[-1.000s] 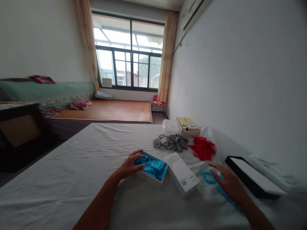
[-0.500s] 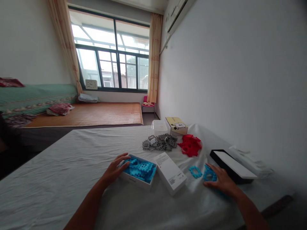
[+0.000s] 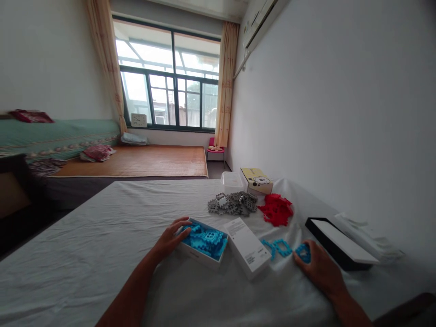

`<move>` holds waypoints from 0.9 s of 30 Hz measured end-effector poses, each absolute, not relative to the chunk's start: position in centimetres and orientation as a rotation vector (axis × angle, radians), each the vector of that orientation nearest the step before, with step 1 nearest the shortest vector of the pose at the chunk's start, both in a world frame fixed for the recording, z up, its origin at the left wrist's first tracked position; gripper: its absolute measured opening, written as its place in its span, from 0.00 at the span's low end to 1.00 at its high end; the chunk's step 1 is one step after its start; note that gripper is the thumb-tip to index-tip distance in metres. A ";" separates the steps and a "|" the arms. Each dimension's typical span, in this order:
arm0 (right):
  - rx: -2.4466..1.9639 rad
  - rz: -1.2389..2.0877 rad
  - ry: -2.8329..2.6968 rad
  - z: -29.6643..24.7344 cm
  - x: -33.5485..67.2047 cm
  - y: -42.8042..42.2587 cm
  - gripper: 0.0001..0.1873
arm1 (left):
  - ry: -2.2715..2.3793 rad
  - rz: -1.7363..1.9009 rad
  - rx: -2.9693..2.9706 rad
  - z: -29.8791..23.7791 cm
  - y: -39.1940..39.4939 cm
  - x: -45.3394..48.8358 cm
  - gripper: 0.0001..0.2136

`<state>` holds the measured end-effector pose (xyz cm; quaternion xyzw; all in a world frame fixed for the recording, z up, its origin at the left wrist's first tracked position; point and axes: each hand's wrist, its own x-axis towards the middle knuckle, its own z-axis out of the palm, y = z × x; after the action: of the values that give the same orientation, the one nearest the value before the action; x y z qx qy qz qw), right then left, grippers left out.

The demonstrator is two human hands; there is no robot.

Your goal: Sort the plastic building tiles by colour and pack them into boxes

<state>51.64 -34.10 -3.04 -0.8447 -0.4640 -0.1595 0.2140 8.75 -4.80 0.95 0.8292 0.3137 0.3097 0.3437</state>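
My left hand (image 3: 169, 238) rests on the near left corner of a small white box (image 3: 195, 253) filled with blue plastic puzzle pieces (image 3: 206, 238), its fingers curled over the rim. To the right, my right hand (image 3: 318, 268) lies on the white sheet with its fingers closed around a blue piece (image 3: 303, 252). Two more loose blue pieces (image 3: 277, 247) lie just left of that hand. A white box lid (image 3: 247, 246) sits between the two hands.
A pile of grey pieces (image 3: 233, 203) and a pile of red pieces (image 3: 276, 210) lie farther back. Behind them stand a clear tub (image 3: 231, 181) and a yellow box (image 3: 257, 180). A black-edged flat box (image 3: 340, 242) lies by the wall. A bed stands beyond.
My right hand has drawn blue pieces in from the right and closed on one. My left hand has stayed on the box. The view has shifted a little.
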 end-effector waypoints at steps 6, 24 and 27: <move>-2.311 -0.414 -1.354 -3.8 51.8 -34.9 0.25 | 0.812 0.844 2.103 1.2 -5.2 8.7 0.21; -2.294 -0.589 -1.402 -4.4 51.9 -35.3 0.29 | 0.782 0.907 2.093 0.8 -5.3 8.8 0.16; -2.256 -0.606 -1.410 -4.2 51.9 -35.1 0.28 | 0.791 0.904 2.092 0.7 -5.2 8.8 0.17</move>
<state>51.86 -35.11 -4.23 -0.8093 -0.5057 -0.2174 0.2049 8.77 -5.20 0.75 0.8101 0.3063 0.3501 0.3568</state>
